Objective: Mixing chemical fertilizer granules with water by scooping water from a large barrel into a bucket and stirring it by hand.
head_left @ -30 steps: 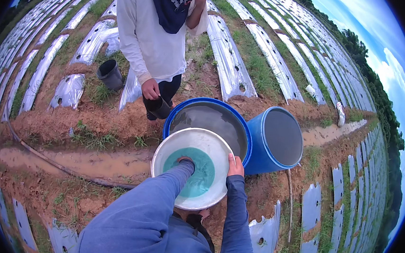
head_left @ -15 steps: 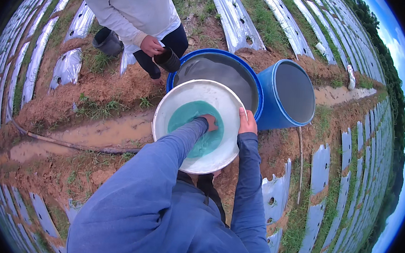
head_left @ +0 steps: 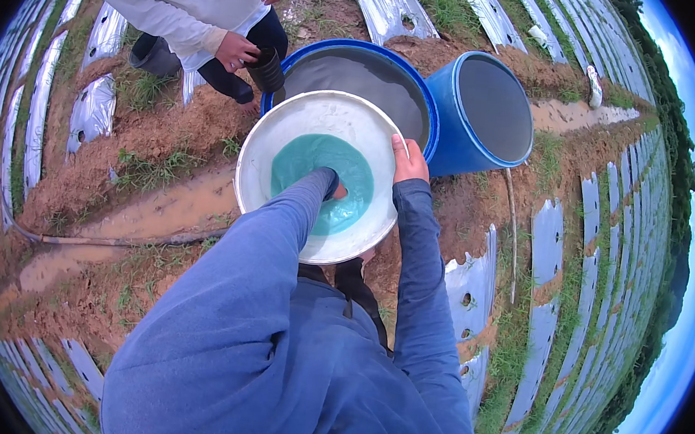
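A wide white round basin (head_left: 261, 138) is in front of me, with a pool of teal liquid (head_left: 328, 152) in its bottom. My left hand (head_left: 336, 190) dips into this liquid; only a bit of skin shows past the sleeve, and the fingers are hidden. On the basin's right rim, my right hand (head_left: 411, 162) has a grip, its fingers curled over the edge. The basin overlaps the near side of a large blue drum (head_left: 433, 134) holding murky grey water.
A second blue drum (head_left: 445, 143), filled with grey water, stands right of the first. Across from me, a co-worker's hand (head_left: 234, 50) holds a dark ribbed container (head_left: 267, 70) at the drum's left rim. A hose (head_left: 117, 242) crosses a muddy puddle (head_left: 177, 205). Silvery plastic-covered rows (head_left: 548, 241) surround us.
My view has shifted, so the basin and drums sit higher and farther left. Less of my left hand shows above the teal liquid. The co-worker's other hand has come lower.
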